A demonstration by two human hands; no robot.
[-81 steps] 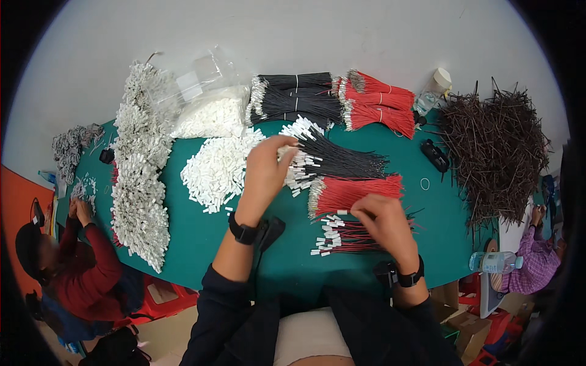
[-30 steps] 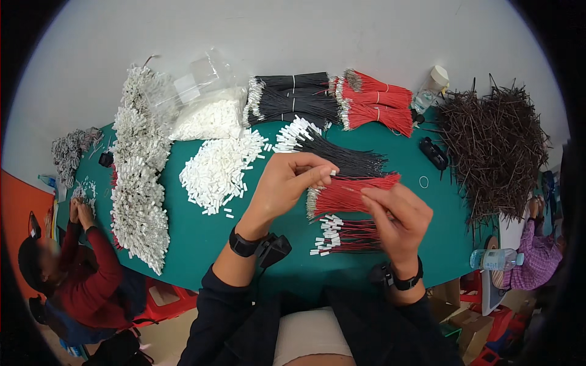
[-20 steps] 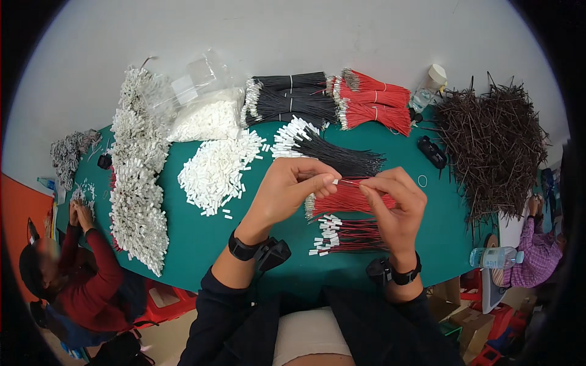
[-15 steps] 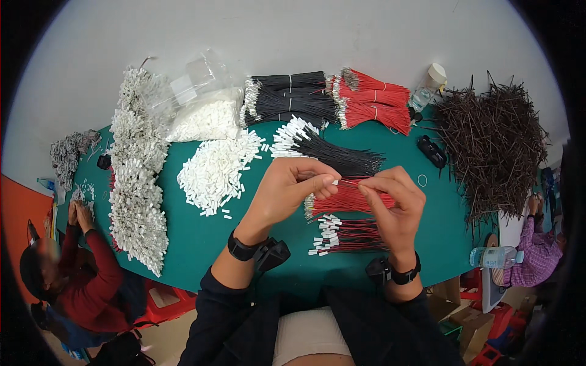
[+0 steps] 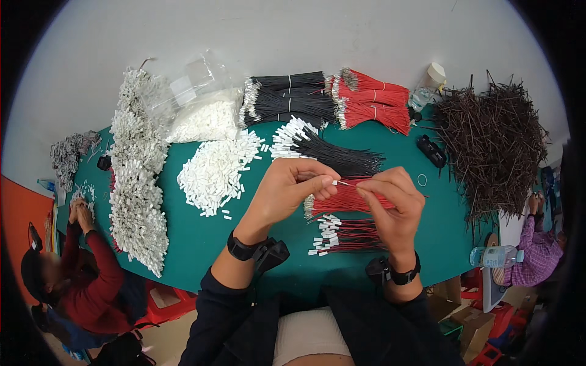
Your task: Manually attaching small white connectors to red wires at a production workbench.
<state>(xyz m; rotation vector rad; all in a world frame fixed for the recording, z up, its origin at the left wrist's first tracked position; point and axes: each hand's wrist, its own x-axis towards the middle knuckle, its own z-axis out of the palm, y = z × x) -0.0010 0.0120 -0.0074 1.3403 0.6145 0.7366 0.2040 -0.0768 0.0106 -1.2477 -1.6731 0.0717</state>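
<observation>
My left hand point(image 5: 292, 188) is closed, pinching a small white connector housing point(image 5: 335, 182) between thumb and forefinger. Facing it, my right hand point(image 5: 397, 198) is closed on a thin wire point(image 5: 346, 183) whose near end meets the housing. How deep the wire sits in it is too small to tell. Under the hands lie loose red wires point(image 5: 342, 206). Closer to me is a group of red wires with white housings point(image 5: 357, 230) on their left ends. Beyond the hands, black wires point(image 5: 348, 160) with white housings are fanned out.
Loose white housings point(image 5: 210, 177) are heaped left, below a clear bag of them point(image 5: 207, 119). Tied black point(image 5: 299, 100) and red bundles point(image 5: 375, 113) lie at the back. A dark wire pile point(image 5: 494, 146) and a bottle point(image 5: 497, 257) are right. Another person point(image 5: 91, 280) sits left.
My right fingers have shifted very slightly left, toward the housing, and the wire between the hands shows more plainly. My left hand stays in place.
</observation>
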